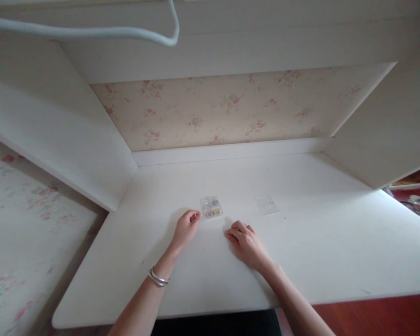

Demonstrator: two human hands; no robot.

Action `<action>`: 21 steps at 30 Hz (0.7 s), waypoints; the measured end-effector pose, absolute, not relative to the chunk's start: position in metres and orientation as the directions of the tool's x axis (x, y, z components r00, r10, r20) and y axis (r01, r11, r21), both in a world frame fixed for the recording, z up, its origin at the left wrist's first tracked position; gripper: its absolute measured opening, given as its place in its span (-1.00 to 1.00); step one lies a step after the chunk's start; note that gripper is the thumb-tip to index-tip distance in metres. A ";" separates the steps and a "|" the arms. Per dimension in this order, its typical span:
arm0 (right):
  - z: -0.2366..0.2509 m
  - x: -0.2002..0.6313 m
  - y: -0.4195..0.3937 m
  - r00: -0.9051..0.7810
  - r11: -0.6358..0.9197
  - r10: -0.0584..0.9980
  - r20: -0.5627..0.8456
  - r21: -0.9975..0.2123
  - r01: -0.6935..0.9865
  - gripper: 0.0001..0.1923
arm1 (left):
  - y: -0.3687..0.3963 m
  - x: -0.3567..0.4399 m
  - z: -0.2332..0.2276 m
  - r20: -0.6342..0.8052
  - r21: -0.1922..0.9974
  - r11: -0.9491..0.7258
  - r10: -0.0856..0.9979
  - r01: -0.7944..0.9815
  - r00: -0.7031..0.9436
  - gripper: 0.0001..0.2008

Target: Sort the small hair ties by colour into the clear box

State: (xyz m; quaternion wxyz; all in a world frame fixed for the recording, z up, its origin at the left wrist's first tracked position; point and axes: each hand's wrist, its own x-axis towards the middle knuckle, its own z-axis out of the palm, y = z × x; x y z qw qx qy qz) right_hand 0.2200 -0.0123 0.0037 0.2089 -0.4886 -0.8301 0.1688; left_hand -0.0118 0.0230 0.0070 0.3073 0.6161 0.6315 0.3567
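Observation:
A small clear plastic compartment box lies on the white desk, with small coloured and dark pieces in its sections. My left hand is at the box's left side, thumb and fingers closed in a pinch; what they hold, if anything, is hidden. To the right of the box and nearer to me, my right hand rests on the desktop with its fingers curled together. Whatever may be under those fingertips cannot be made out. A flat, clear plastic piece like a lid lies farther right, apart from both hands.
The white desk has side panels left and right, and a shelf above. Floral wallpaper covers the back. A white bent tube hangs across the upper left. Tiny dark specks dot the desktop.

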 end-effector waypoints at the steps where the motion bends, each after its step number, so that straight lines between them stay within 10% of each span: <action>1: 0.005 0.216 -0.011 -0.427 0.457 0.886 0.182 -0.510 0.729 -0.76 | 0.020 -0.013 0.006 0.033 0.845 0.000 0.998 0.534 -0.053 -0.66; 9: 0.024 0.160 0.031 -0.218 0.398 0.911 0.350 -0.611 0.684 -0.79 | 0.017 -0.024 0.007 -0.037 0.922 0.045 0.999 0.384 -0.028 -0.64; 21: 0.022 0.140 0.072 -0.217 0.342 0.926 0.309 -0.443 0.829 -0.73 | 0.016 -0.034 0.006 -0.013 0.937 0.008 1.000 0.349 0.014 -0.65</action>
